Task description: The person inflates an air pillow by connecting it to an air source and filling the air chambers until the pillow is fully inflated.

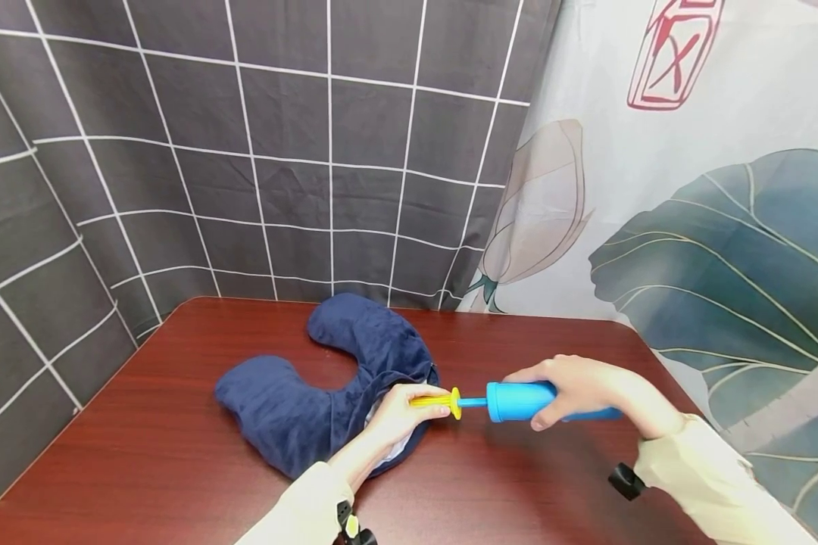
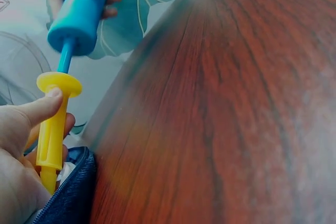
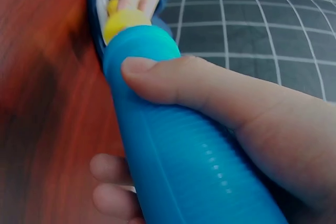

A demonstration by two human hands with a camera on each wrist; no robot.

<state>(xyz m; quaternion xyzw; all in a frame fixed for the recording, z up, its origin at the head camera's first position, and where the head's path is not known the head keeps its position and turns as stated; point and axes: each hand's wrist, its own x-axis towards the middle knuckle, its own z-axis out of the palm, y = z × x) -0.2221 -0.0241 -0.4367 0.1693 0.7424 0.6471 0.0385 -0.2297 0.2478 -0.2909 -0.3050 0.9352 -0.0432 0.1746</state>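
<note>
A blue hand air pump (image 1: 518,401) lies level across the middle in the head view. My right hand (image 1: 579,384) grips its blue barrel (image 3: 173,145), thumb along the near side. My left hand (image 1: 397,412) holds the yellow end piece (image 2: 51,135) between thumb and fingers, just below its round flange. A length of blue rod (image 2: 66,56) shows between flange and barrel. The yellow tip points into the zipped opening of a navy U-shaped neck pillow (image 1: 279,412), where white lining shows. My left wrist lies over the pillow's near edge.
The pillow rests on a reddish-brown wooden table (image 1: 143,424). Behind it hangs a dark grey curtain (image 1: 279,113) with a white grid. At the right is a pale curtain (image 1: 607,151) printed with leaves and a bud.
</note>
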